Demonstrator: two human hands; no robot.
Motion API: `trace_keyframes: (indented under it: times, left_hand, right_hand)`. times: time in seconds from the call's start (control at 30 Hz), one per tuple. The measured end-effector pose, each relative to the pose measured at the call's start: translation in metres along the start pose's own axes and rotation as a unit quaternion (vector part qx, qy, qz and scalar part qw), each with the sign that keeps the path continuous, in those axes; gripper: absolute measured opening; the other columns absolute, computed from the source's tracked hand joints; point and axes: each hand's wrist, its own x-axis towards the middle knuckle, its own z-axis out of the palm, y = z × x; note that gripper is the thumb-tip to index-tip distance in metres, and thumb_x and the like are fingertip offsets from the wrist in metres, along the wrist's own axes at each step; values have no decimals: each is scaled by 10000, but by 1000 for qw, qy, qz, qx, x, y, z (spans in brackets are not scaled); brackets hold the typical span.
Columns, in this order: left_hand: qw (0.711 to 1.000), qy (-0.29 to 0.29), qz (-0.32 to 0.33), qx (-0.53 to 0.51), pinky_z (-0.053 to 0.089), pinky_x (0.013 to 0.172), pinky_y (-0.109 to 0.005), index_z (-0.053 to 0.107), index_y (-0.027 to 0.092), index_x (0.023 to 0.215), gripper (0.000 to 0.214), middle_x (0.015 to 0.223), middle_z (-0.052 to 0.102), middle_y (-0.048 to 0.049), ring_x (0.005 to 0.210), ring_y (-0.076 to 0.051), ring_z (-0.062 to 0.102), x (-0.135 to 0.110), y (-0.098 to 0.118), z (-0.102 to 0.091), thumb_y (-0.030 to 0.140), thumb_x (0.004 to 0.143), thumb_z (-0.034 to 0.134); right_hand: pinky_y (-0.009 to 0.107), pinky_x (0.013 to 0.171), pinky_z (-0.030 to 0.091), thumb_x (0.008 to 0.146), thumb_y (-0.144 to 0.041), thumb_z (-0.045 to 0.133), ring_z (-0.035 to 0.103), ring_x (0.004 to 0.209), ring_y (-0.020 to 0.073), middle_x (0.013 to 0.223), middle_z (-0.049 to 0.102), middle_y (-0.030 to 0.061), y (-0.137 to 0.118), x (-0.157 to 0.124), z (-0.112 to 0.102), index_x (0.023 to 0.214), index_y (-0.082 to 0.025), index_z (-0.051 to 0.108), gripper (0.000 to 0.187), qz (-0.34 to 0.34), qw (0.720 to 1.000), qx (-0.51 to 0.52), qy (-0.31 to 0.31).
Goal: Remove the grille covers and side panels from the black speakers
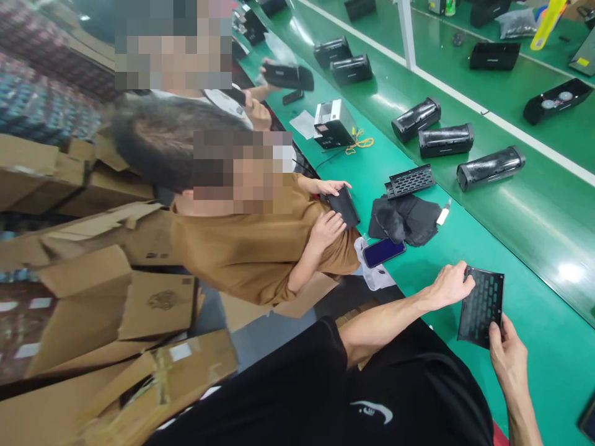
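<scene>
A black slotted speaker grille [481, 303] is held over the green bench between my two hands. My left hand [450, 286] grips its upper left corner, with the fingers curled at the edge. At the lower right side, my right hand [509, 350] pinches the edge, thumb on the near face. Ahead on the bench lie a crumpled black cloth [409, 218] and a second slotted grille [411, 181]. A dark-screened phone [384, 252] rests beside the cloth, on a clear plastic bag [374, 272].
To my left, a co-worker in a brown shirt [260, 248] handles a black panel [344, 207]. Several black speakers [491, 167] stand on the green conveyor [548, 217]. A white-and-black box device [333, 124] sits farther along. Open cardboard boxes [158, 303] crowd the floor behind.
</scene>
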Motion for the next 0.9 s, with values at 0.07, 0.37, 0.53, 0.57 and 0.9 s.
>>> trace_keyframes:
  times: [0.07,0.37,0.53,0.57,0.9]
  left_hand:
    - [1000,1,0,-13,505,769,-333,605,190,1023,185,827,732,-89,878,-286,751,0,-2,1,328,980,489]
    - [999,0,-20,-46,483,739,-320,611,190,1013,165,770,710,-65,840,-273,741,-1,-3,2,323,971,524]
    - [999,-8,-21,-38,496,778,-329,613,187,1037,170,827,729,-81,869,-276,742,-2,0,0,308,974,512]
    - [999,-8,-21,-38,496,776,-329,612,187,1035,169,827,730,-82,866,-276,741,-2,0,0,308,973,511]
    - [998,-16,-17,-59,476,716,-306,602,199,1020,170,776,717,-57,777,-244,721,-1,-4,0,340,976,517]
  right_hand:
    - [450,959,533,879,-711,514,725,1016,354,1059,776,145,0,0,-1,1367,-140,673,767,0,1000,-13,3]
    - [425,1032,510,864,-676,614,692,1147,335,1197,745,159,8,2,-3,1433,-118,616,797,-23,999,18,-13]
    - [424,1043,498,891,-647,577,699,1132,325,1173,754,152,11,4,-4,1415,-138,635,733,-34,999,2,-16]
    - [425,1037,502,892,-647,575,701,1127,326,1171,755,150,11,5,-5,1412,-142,638,727,-35,999,4,-15]
    - [412,1026,509,888,-648,598,700,1124,326,1178,752,145,12,4,-5,1409,-134,642,733,-31,999,16,-25]
